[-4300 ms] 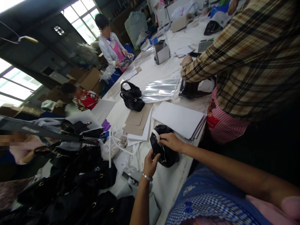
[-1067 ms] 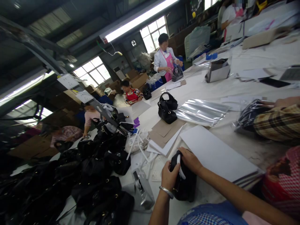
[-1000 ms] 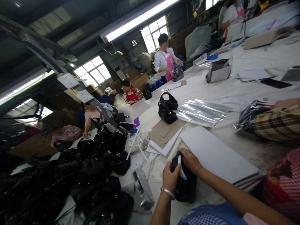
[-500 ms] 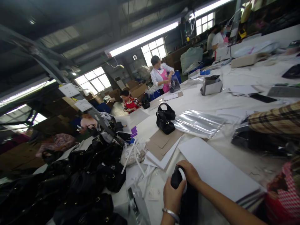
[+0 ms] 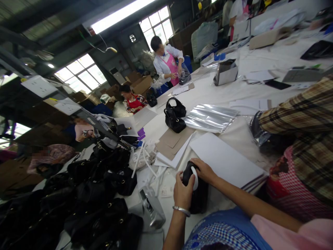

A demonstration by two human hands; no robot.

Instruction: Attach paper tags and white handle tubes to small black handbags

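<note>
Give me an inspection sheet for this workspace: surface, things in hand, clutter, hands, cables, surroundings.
Surface: white worktable, largely covered.
Things in hand: black handbag, white band at its handle.
Clutter: piled handbags at left; white strips, brown card sheets, white sheet stack, clear plastic sleeves; two upright handbags beside the sleeves.
Hands: left hand and right hand both grip the held bag's handle.
Cables: thin cable hanging near the ceiling light; on the worktable, nothing seen.
Surroundings: plaid-sleeved co-worker at right; pink-aproned co-worker across the table; windows behind.
</note>
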